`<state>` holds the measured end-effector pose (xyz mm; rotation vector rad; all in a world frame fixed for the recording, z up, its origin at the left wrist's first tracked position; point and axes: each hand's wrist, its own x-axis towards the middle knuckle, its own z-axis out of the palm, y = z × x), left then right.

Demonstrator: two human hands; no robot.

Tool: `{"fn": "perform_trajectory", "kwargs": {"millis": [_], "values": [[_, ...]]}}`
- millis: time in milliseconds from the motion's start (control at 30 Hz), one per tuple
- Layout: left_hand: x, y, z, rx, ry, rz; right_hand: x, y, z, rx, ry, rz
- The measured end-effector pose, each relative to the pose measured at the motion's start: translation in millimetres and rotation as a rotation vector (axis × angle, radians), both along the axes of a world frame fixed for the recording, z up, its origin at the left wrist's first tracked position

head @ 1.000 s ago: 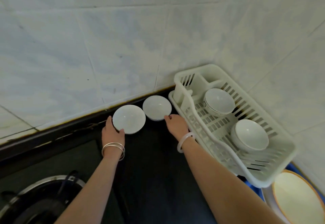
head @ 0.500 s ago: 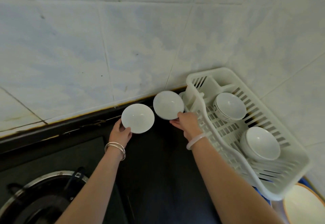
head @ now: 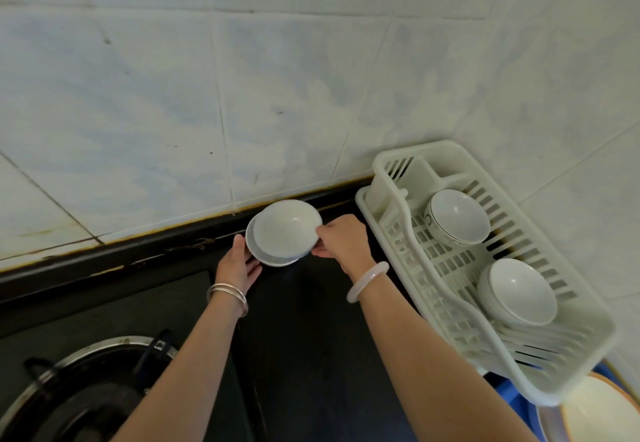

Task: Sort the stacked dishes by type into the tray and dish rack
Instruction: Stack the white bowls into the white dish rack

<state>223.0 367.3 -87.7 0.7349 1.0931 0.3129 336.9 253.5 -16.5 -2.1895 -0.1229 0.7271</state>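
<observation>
Right hand (head: 343,242) pinches the upper dish (head: 285,228) by its rim, resting over the lower dish (head: 258,254); left hand (head: 239,265), fingers spread, touches the lower one's edge.

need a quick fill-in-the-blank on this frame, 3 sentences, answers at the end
1. The right hand sets a small white dish on top of a second ____.
2. The white dish rack holds ____ bowls.
3. The left hand wears metal bangles on its ____.

Missing words: dish; two; wrist
</observation>
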Motion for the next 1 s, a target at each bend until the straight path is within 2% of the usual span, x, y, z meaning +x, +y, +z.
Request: {"fn": "perform_trajectory", "kwargs": {"millis": [500,567,667,733,1000], "values": [[1.4,0.6,9.2,0.034,0.003,-0.005,-7.2,11.4,-11.4,-0.206,-0.086,0.084],[1.8,2.9,10.3,0.027,0.007,-0.017,-4.7,9.9,-11.4,-0.147,-0.019,0.094],[1.9,5.0,11.8,0.003,0.003,-0.014,-3.4,9.3,-11.0,0.051,0.25,0.063],[1.9,4.1,14.7,-0.006,-0.006,-0.006,-5.8,10.1,-10.7,0.136,0.361,0.052],[-0.8,-10.3,41.3,0.049,0.003,-0.071,-13.9,-3.0,-5.0,0.285,0.337,-0.126]]}}
